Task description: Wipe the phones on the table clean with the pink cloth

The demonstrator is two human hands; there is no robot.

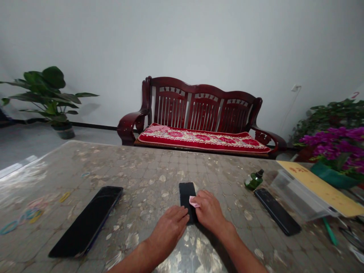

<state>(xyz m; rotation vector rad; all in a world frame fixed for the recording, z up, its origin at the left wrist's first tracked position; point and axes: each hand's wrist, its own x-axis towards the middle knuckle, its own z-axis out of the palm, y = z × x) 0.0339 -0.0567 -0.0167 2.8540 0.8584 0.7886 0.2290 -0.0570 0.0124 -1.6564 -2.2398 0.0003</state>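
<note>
A black smartphone [186, 192] lies flat on the table in front of me, its far end pointing away. My left hand [170, 226] is closed at the phone's lower left edge, fingertips resting on it and its thumb side partly hidden. A small pink cloth [193, 201] is pinched in my right hand [209, 212] and touches the right part of the screen. The two hands cover much of the phone's near half.
A large dark tablet [87, 223] lies to the left, near several coloured bands [34, 214]. On the right are another black phone [276, 211], a green bottle [254, 180], a clear plastic box [295, 197] and purple flowers [338, 146]. A wooden bench [199, 91] stands beyond the table [136, 163].
</note>
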